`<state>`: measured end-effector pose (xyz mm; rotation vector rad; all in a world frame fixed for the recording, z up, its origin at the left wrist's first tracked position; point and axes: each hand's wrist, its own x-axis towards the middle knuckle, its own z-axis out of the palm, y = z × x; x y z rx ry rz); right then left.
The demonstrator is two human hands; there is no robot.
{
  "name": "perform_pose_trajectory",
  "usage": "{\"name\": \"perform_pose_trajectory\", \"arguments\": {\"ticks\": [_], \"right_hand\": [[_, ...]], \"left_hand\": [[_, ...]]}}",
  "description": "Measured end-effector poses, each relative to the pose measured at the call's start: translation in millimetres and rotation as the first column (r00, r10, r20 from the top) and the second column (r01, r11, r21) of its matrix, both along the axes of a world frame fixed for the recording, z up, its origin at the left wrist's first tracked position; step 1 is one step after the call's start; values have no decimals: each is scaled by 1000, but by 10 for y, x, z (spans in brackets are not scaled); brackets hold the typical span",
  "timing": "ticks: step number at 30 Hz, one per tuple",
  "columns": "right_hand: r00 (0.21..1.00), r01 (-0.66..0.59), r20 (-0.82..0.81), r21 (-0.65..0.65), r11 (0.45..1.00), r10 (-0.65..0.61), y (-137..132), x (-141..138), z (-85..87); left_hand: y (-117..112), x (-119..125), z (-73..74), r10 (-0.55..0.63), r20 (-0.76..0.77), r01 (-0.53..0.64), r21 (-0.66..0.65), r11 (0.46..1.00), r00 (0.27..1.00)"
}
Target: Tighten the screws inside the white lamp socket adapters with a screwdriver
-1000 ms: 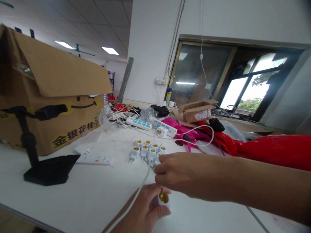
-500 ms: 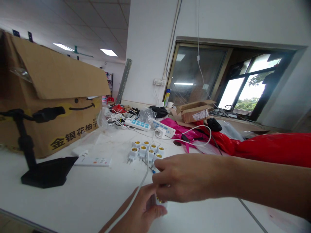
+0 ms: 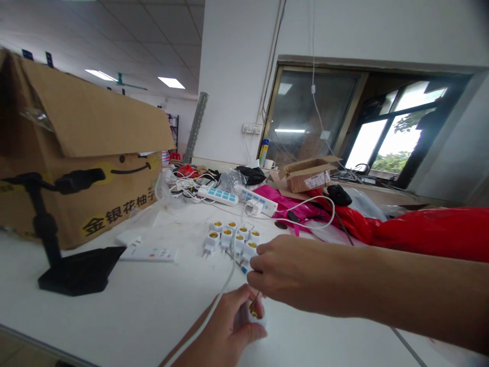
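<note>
My left hand (image 3: 225,334) is closed around a small white lamp socket (image 3: 255,312) with a brass inside, held near the front of the white table (image 3: 126,311). My right hand (image 3: 290,275) hovers just above it, fingers pinched on a thin tool whose tip reaches into the socket. A blue-tipped part of the tool shows by my knuckles (image 3: 243,269). Behind my hands, several more white sockets (image 3: 231,237) stand grouped on the table. A white cable (image 3: 214,303) runs past my left hand.
A large cardboard box (image 3: 82,148) and a black stand (image 3: 57,255) stand at the left. A white remote-like device (image 3: 151,253) lies near them. Power strips (image 3: 237,196), cables, a small open carton (image 3: 308,174) and red plastic bags (image 3: 428,232) crowd the back and right.
My right hand dropped over the socket, hiding it, and has now lifted slightly so the brass opening shows again. My left hand kept hold of the socket.
</note>
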<state>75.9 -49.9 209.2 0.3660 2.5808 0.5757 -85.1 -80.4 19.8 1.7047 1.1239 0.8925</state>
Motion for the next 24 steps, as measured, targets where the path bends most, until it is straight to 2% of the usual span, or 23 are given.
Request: {"name": "perform_pose_trajectory", "arguments": {"ticks": [4,7,9,13,18,24], "right_hand": [[991,-113,-80,-75,991,107,25,5,-19],[975,-202,-105,-58,978,195,38,9,-46],[972,-219,-97,-36,975,215,37,11,-51],[968,-236,-90,2,972,235,0,22,-28],[993,-92,-81,-51,994,88,-91,31,8],[989,-38,-145,-164,986,15,-126,-55,30]], "left_hand": [[16,15,-122,98,-74,-100,-26,995,992],[-17,21,-87,154,-163,-167,-69,984,975],[-39,21,-43,138,-187,-155,-80,985,973],[-41,23,-21,118,-118,-122,-24,992,986],[-24,24,-73,62,-36,-59,74,995,997],[65,-38,-332,105,35,-111,281,953,994]]}}
